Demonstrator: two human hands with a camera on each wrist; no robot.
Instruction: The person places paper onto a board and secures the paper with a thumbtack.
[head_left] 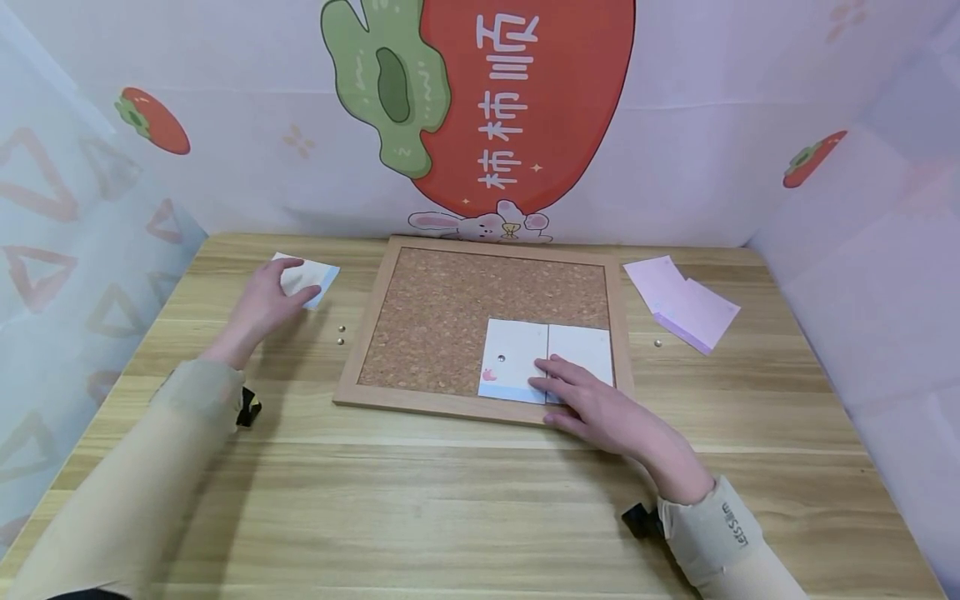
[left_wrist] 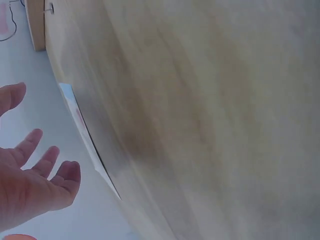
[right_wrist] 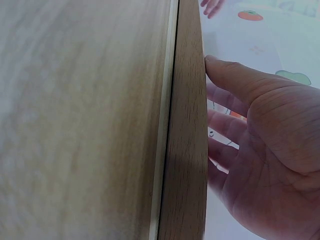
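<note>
A wood-framed corkboard (head_left: 427,325) lies on the table. Two white notes with blue lower edges lie side by side in its near right corner; a silver thumbtack (head_left: 502,358) sits on the left note (head_left: 517,340), and the right note (head_left: 585,346) is partly covered by my right hand (head_left: 603,408). That hand's fingers extend over the notes and its thumb is at the board's front frame. On the left, my left hand (head_left: 266,298) hovers over another white-and-blue note (head_left: 327,273), thumb and fingers apart. A gap between the left hand and this note (left_wrist: 80,122) shows in the left wrist view.
Two silver thumbtacks (head_left: 341,335) lie between the left note and the board. Right of the board are overlapping pink-purple notes (head_left: 701,312) and a single tack (head_left: 657,343). A printed cloth backdrop (head_left: 697,167) stands behind the table (head_left: 420,500).
</note>
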